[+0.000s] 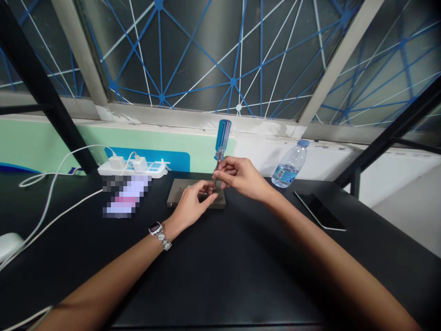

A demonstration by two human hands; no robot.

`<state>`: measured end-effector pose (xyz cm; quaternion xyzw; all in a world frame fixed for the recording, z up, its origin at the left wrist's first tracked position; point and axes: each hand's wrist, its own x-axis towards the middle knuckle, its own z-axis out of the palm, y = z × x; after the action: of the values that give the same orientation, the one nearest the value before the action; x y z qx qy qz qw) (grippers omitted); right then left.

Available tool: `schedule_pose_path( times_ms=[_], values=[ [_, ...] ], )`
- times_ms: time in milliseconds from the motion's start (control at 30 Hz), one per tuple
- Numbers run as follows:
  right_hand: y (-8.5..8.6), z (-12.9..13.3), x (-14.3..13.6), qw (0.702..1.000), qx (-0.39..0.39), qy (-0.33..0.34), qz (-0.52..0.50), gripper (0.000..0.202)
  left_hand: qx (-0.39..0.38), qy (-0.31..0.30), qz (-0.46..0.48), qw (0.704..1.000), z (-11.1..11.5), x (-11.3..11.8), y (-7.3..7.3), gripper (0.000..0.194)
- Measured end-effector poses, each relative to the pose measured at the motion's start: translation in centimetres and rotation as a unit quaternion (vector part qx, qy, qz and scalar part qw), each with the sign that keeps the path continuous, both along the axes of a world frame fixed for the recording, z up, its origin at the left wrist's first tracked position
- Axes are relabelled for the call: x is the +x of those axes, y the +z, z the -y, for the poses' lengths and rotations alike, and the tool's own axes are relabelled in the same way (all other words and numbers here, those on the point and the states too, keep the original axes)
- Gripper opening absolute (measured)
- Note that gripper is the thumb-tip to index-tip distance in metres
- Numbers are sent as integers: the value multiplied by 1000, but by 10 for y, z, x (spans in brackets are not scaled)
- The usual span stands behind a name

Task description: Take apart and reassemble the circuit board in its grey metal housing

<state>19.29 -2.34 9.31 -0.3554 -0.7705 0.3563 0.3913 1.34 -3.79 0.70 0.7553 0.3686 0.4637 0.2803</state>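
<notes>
A screwdriver [223, 138] with a clear blue handle stands nearly upright, tip down, over a flat grey-brown metal box [177, 194] on the black table. My right hand [241, 176] pinches its shaft just under the handle, between thumb and fingers. Down at the tip, my left hand [193, 202] has its thumb and fingers closed around the lower end of the shaft, resting over the box. Fingers hide the exact spot where the tip meets the box. My left wrist wears a silver watch [156, 229].
Behind the box on the left lies a white power strip [158, 170] with plugs and white cables. A pixelated phone-like object [127, 197] is in front of it. To the right are a water bottle [288, 166] and a dark-screened phone [319, 210]. A white mouse [9, 246] sits far left.
</notes>
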Motion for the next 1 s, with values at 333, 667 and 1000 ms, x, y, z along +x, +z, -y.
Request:
schedule_pose_path(
  times_ms=[333,667,1000],
  values=[
    [-7,1,-7,993,71,-87,29,19,-32,30,65,997,-2,9,-4,14],
    [5,1,1,992,-105,54,42,29,-26,-44,37,998,3,5,-1,21],
    [-2,0,0,997,-67,23,9,18,-30,24,63,997,2,9,-3,19]
  ],
)
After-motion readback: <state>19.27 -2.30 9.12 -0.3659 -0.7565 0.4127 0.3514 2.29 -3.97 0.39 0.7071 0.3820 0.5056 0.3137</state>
